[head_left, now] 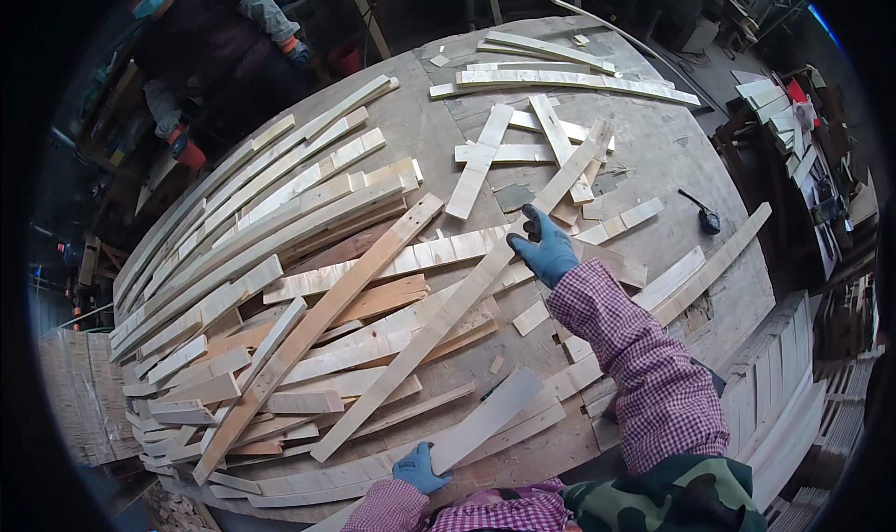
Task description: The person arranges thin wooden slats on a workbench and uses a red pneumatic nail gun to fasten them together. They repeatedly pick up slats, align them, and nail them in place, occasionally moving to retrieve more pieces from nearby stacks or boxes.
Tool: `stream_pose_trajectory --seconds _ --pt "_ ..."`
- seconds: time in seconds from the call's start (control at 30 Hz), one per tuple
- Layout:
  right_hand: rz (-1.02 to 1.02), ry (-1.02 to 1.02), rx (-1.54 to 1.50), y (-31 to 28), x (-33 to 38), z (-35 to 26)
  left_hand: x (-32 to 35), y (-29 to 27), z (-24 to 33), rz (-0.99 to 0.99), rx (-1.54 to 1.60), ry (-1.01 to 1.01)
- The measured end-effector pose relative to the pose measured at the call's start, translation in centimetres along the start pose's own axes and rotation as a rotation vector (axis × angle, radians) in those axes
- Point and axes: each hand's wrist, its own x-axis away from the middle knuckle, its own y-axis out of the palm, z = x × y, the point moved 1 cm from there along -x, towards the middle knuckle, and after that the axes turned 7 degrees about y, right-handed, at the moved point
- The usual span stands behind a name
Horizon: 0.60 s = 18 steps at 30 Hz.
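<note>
My right hand [544,245], in a blue work glove, reaches out over the table with thumb and fingers closed on the edge of a long wooden strip [411,355]. That strip slants from the near left up to the far right, across other strips. Close to the table's front edge, my left hand [422,468], gloved in blue too, is closed on the near part of a smooth, pale grey board [490,420]. Its fingertips are partly hidden. A longer orange-brown plank [322,331] with small holes at its end lies to the left, untouched.
Many loose strips [308,191] cover the table's left side, and more lie at the back [560,79]. A small black tape-measure-like object [709,220] rests at right. A masked person [219,42] with gloves stands beyond the table. Stacked boards [779,392] stand at right.
</note>
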Motion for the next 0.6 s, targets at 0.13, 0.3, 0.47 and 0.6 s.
stream_pose_trajectory --seconds 0.13,0.3,0.47,0.6 --pt "0.061 0.159 0.059 6.0 -8.8 -2.7 0.6 0.7 0.2 0.038 0.049 -0.004" --pt "0.155 0.463 0.229 10.8 -13.0 -5.6 0.6 2.3 -1.1 0.142 0.076 0.115" --pt "0.228 0.536 0.349 12.9 -15.5 -3.7 -1.3 4.3 -3.4 0.036 0.331 0.030" --pt "0.259 0.441 -0.209 12.7 -17.4 -1.7 -2.5 4.7 -4.3 0.069 0.383 0.068"
